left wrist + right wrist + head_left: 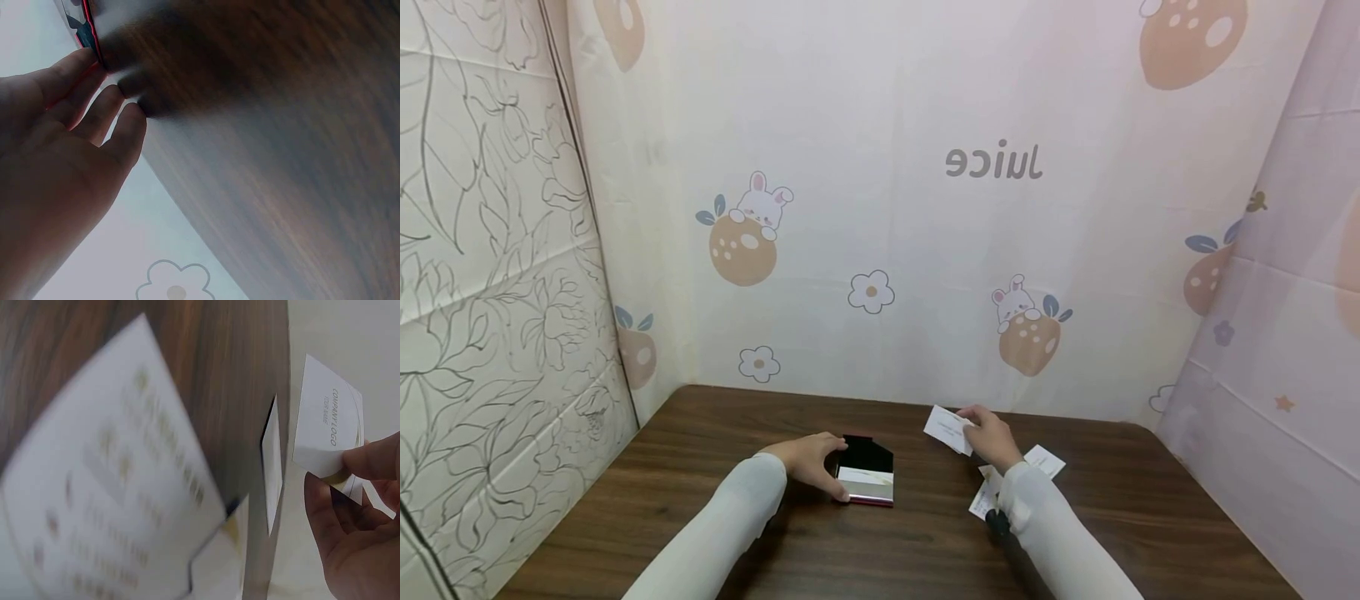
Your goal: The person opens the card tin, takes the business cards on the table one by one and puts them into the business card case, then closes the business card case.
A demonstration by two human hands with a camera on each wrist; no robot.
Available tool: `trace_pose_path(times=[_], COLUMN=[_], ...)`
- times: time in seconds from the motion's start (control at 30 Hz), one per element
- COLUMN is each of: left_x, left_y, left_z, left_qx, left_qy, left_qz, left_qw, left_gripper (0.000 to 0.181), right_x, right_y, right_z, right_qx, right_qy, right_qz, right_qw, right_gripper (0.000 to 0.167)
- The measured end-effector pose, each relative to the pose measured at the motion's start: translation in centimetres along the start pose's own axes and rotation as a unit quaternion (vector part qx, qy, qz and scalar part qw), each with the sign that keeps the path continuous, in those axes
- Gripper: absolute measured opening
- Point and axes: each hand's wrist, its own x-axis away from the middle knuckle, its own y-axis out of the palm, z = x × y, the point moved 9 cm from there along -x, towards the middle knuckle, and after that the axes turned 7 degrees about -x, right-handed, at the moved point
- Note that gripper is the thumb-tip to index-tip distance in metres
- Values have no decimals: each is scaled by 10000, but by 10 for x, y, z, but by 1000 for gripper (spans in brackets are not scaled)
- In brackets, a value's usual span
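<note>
A business card case [867,454] with a black inside and a reddish edge lies unfolded on the table, a white card showing in its front half. My left hand [808,462] grips its left side, thumb at the near corner and fingers at the far one; the left wrist view catches only a bit of the case's red rim [90,28]. To the right, my right hand [992,440] pinches a white business card [326,419] printed "COMPANY LOGO" between thumb and fingers, raised above the table. Another card edge seems to show behind it.
Loose business cards [1045,461] lie on the wooden table [910,550] under and beside my right forearm; one printed card [119,487] looms close in the right wrist view. Patterned cloth [880,208] hangs behind the table and at both sides.
</note>
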Motion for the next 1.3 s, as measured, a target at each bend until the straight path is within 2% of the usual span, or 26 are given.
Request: trace_pose_path(times=[0.27, 0.43, 0.8, 1.0, 1.3], left_x=[0, -1, -5, -6, -5], left_y=[1, 1, 0, 0, -1], left_z=[0, 0, 1, 0, -2], left_qx=[0, 4, 12, 99, 115], left_qy=[13, -13, 78, 86, 15], left_qz=[15, 31, 167, 171, 149], left_qw=[10000, 10000, 9998, 9998, 9998], left_gripper=[93, 93, 96, 96, 96], right_x=[3, 10, 26, 31, 32], right_y=[32, 54, 102, 114, 119], right_z=[-30, -53, -85, -93, -94], right_qx=[-51, -107, -51, -51, -1], right_qy=[-487, -1007, -1389, -1462, -1456], right_qz=[-328, -580, -1313, -1482, -1557], right_qw=[9983, 9932, 9816, 9781, 9770], right_gripper=[24, 21, 22, 21, 20])
